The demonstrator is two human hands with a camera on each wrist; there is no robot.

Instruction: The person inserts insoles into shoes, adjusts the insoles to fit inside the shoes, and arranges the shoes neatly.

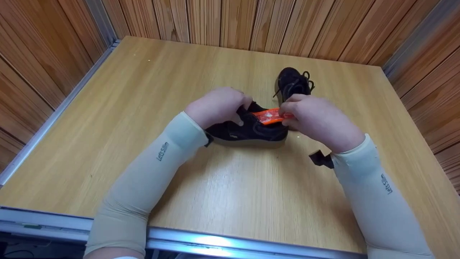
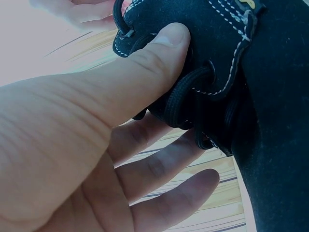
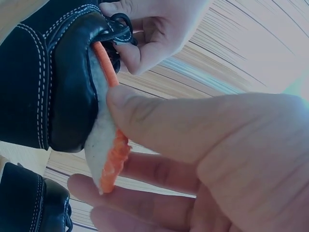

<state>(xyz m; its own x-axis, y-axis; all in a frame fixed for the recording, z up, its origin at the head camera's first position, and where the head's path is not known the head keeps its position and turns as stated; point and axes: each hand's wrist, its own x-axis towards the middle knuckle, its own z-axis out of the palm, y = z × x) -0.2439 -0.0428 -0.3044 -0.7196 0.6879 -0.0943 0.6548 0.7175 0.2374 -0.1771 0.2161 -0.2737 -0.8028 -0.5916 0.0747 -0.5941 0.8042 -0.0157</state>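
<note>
A black lace-up shoe [image 1: 248,132] lies on the table with its toe to the left and its opening to the right. My left hand [image 1: 217,107] grips it at the lacing, thumb on the near eyelet flap [image 2: 219,29] and fingers on the far side. From the opening sticks out an orange insole [image 1: 266,117] with a pale underside [image 3: 99,111]; its front part is hidden inside the shoe. At the heel end, my right hand [image 1: 318,117] pinches the insole between thumb and fingers. Black laces [image 2: 193,89] hang loose by the left fingers.
A second black shoe [image 1: 288,81] stands behind the right hand, its laces sticking out. The wooden table [image 1: 143,90] meets a wood-panelled wall [image 1: 237,25] at the back. Metal framing [image 1: 215,241] runs along its front edge.
</note>
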